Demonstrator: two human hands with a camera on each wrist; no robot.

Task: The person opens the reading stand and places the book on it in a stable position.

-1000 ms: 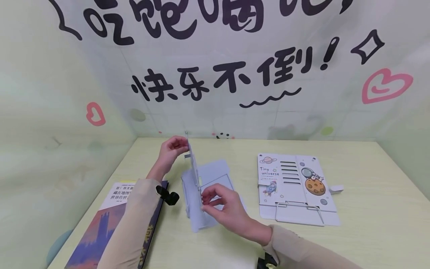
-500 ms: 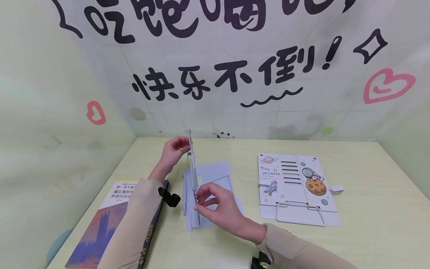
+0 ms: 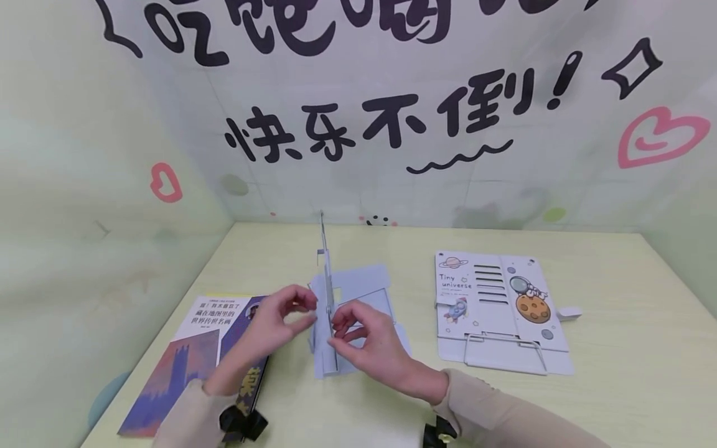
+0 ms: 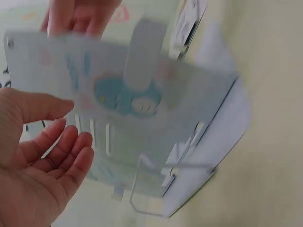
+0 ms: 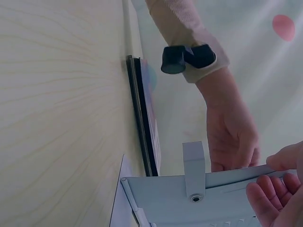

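Observation:
A pale blue book stand (image 3: 358,279) lies on the table with its panel (image 3: 328,280) raised upright, seen almost edge-on in the head view. My right hand (image 3: 372,336) pinches the panel's near edge, thumb and fingers on either side in the right wrist view. To the left of the panel is my left hand (image 3: 277,320), its fingers loosely bent with nothing between them. The left wrist view shows the panel's printed face (image 4: 128,99), with a blue cartoon figure, a tab and slots. A wire page holder (image 4: 137,184) sticks out near its lower edge.
A thick book (image 3: 173,373) with a painted cover lies at the left, partly under the left forearm. On the right lies a second book stand (image 3: 493,298), white with space drawings and a wire holder. A lettered wall sheet (image 3: 358,186) hangs behind the table.
My left hand has let go of the panel's far part and come nearer along its left side. The panel now stands more upright, still in my right hand.

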